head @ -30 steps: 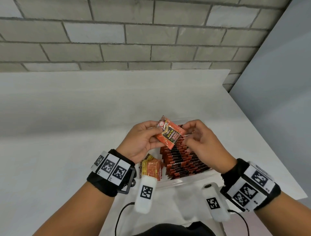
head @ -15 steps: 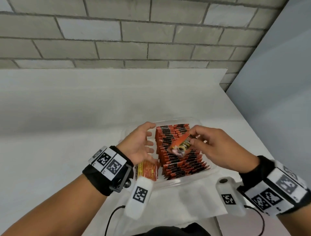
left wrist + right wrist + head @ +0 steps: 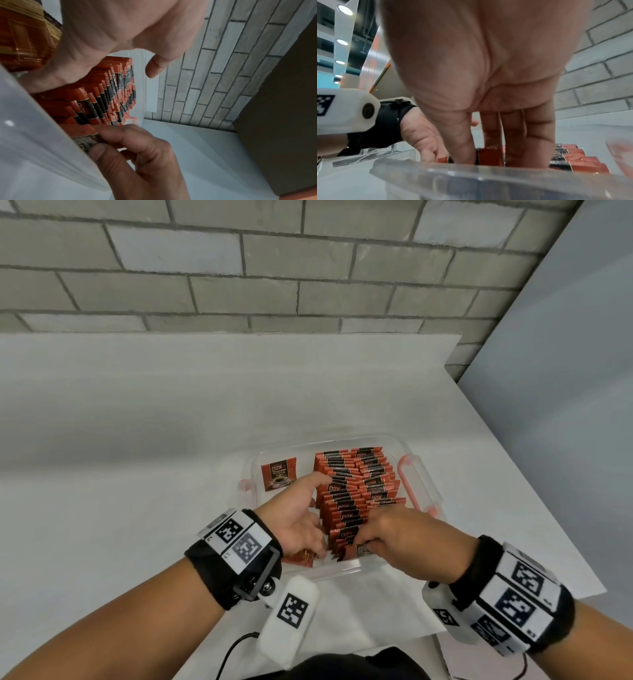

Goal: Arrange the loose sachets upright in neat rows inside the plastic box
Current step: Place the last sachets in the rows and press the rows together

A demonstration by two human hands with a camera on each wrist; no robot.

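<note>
Sachets (image 3: 356, 491): orange-red with black bands. Plastic box (image 3: 424, 484): clear, pink-red clips. Wristbands (image 3: 236, 546): black, checkered markers.

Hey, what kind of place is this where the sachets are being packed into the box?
Probably a lab or workshop bench set up for recording, not a kitchen or shop. A bare white table stands against a painted block wall, and the only things on it are the clear plastic box and its rows of sachets.

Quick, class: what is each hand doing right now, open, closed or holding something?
Left hand: open, fingers steadying the side of the sachet rows.
Right hand: pinching one sachet at the near end of the plastic box.
</note>
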